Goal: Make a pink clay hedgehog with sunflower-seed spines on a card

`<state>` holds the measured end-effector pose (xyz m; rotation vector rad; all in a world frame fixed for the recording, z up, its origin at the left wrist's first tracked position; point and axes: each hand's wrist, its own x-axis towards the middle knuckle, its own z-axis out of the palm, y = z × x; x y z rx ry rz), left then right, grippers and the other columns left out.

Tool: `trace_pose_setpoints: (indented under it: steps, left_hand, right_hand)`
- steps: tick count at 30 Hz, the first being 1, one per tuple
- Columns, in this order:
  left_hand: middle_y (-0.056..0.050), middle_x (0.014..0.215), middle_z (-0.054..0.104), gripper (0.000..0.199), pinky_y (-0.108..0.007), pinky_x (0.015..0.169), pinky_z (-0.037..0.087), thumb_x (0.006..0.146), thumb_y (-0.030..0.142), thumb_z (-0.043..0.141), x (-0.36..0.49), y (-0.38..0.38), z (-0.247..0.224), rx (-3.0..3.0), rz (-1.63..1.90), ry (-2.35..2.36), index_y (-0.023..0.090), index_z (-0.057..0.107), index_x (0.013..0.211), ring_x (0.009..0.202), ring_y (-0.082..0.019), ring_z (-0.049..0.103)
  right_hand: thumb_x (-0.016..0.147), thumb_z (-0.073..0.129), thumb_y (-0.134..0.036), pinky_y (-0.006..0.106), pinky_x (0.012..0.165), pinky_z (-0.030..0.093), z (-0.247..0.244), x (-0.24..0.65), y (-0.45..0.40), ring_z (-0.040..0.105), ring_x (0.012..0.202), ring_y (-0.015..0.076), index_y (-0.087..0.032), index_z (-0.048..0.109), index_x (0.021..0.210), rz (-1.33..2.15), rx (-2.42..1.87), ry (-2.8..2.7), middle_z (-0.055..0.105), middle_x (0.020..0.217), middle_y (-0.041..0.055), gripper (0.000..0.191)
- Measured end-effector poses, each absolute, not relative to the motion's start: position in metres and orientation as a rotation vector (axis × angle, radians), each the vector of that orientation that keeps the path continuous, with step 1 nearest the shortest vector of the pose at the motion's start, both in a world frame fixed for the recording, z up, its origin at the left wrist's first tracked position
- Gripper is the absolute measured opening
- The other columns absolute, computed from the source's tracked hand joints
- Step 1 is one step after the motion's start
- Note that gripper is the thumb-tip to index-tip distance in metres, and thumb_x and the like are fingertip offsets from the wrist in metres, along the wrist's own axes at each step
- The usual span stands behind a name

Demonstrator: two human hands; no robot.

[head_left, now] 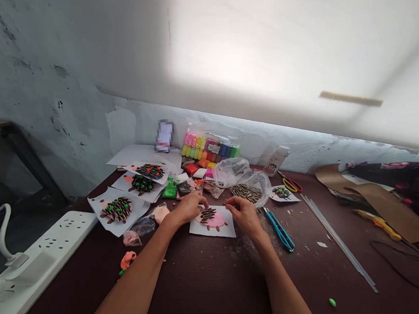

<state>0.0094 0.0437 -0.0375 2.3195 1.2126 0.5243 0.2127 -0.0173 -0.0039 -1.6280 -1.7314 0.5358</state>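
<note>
My left hand [190, 208] rests its fingertips at the top of a pink clay hedgehog [213, 220], which lies on a white paper card [215, 231] and has rows of dark sunflower seeds [208, 215] across its back. My right hand [243, 212] hovers just right of the figure, with a small dark seed pinched at its fingertips. A clear plastic bag of sunflower seeds [246, 193] lies just beyond that hand. Finished clay hedgehogs on paper sheets [118, 210] lie to the left.
Packs of coloured clay [209, 150] stand against the wall behind scraps and a crumpled bag. Blue-handled tools [278, 229], red scissors [292, 185] and a long metal ruler [337, 239] lie on the right. A white power strip [39, 260] runs along the left edge.
</note>
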Motion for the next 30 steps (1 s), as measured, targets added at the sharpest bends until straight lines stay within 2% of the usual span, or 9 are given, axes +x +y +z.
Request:
trace_pose_setpoints:
  steps: [6,21,26,30]
  left_hand:
    - [-0.006,0.098,0.063,0.028,-0.026,0.086,0.045,0.073,0.007,0.052,0.009,0.042,-0.034,2.316,0.509,1.213,0.02,0.073,0.087,0.094,-0.018,0.059]
    - [-0.009,0.112,0.059,0.035,-0.029,0.094,0.043,0.079,0.007,0.047,0.014,0.035,-0.024,2.328,0.448,1.36,0.018,0.064,0.109,0.109,-0.02,0.055]
    - [-0.009,0.109,0.06,0.031,-0.031,0.092,0.044,0.082,0.011,0.047,0.015,0.035,-0.025,2.4,0.448,1.43,0.019,0.065,0.106,0.103,-0.021,0.058]
    - [-0.011,0.109,0.059,0.025,-0.033,0.092,0.044,0.08,0.015,0.051,0.013,0.037,-0.025,2.427,0.426,1.516,0.016,0.067,0.1,0.106,-0.024,0.056]
  right_hand:
    - [0.073,0.053,-0.024,0.022,0.056,0.036,-0.004,0.206,-0.023,0.051,0.056,0.0115,-0.017,0.068,0.075,0.579,-1.566,-1.802,0.065,0.066,0.0004,0.017]
    - [0.074,0.053,-0.024,0.021,0.052,0.034,-0.005,0.203,-0.022,0.049,0.054,0.011,-0.017,0.069,0.076,0.615,-1.546,-1.788,0.063,0.064,-0.0002,0.017]
    - [0.074,0.055,-0.024,0.021,0.052,0.034,-0.004,0.204,-0.022,0.049,0.054,0.0104,-0.017,0.067,0.073,0.621,-1.542,-1.8,0.064,0.065,-0.0002,0.014]
    - [0.074,0.055,-0.025,0.022,0.052,0.034,-0.003,0.206,-0.023,0.05,0.055,0.0107,-0.017,0.066,0.072,0.623,-1.534,-1.802,0.064,0.065,-0.0003,0.014]
